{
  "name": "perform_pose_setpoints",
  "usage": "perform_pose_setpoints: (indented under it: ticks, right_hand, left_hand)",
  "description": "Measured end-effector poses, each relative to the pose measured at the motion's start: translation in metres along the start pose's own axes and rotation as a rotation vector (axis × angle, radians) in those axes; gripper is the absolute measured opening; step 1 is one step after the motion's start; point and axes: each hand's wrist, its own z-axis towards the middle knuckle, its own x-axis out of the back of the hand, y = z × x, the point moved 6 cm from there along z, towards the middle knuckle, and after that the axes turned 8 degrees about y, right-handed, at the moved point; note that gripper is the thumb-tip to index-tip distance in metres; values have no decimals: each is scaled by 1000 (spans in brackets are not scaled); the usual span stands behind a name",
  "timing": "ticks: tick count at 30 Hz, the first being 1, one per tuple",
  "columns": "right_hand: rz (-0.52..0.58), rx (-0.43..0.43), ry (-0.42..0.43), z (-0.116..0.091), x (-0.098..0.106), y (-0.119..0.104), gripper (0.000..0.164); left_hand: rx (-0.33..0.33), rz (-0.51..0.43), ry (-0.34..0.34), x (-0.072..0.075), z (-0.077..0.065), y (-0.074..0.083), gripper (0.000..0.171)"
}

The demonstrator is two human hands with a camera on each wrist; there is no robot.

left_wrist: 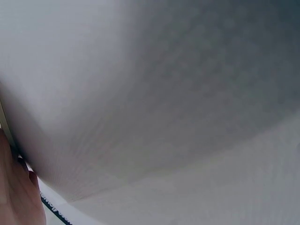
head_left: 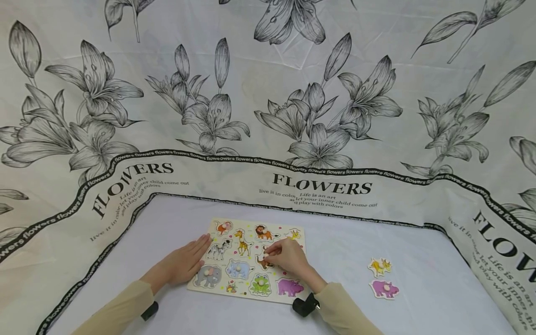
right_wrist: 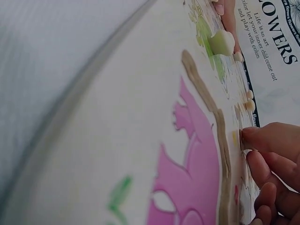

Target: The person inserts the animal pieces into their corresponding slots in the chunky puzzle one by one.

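A wooden animal puzzle board (head_left: 247,293) lies on the white cloth, several knobbed pieces set in it. My left hand (head_left: 184,261) rests at its left edge with straight fingers; in the left wrist view only part of that hand (left_wrist: 21,197) shows at the lower left. Over the board's right half, my right hand (head_left: 291,257) pinches a brown animal puzzle piece (head_left: 263,264) with thumb and forefinger, and hides part of it. The purple hippo recess (head_left: 289,288) below this hand has no knob. A green frog piece (head_left: 260,284) sits left of that recess.
Two loose pieces lie on the cloth to the right: a yellow deer-like piece (head_left: 379,266) and a purple hippo piece (head_left: 384,289) just below it. Flower-printed fabric (head_left: 234,181) rises behind the work area. Each wrist carries a black camera mount (head_left: 304,305).
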Motion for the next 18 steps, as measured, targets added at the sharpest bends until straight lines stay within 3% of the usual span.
perform_pose_setpoints:
  ticks: [6, 14, 18]
  right_hand:
    - [-2, 17, -6, 0, 0, 1, 11]
    - [18, 45, -32, -3, 5, -1, 17]
    - [27, 45, -27, -5, 8, -2, 21]
  left_hand:
    - [-3, 2, 46, 2, -1, 0, 56]
    - [16, -7, -36, 1, 0, 1, 57]
    - [16, -9, -43, 2, 0, 1, 57]
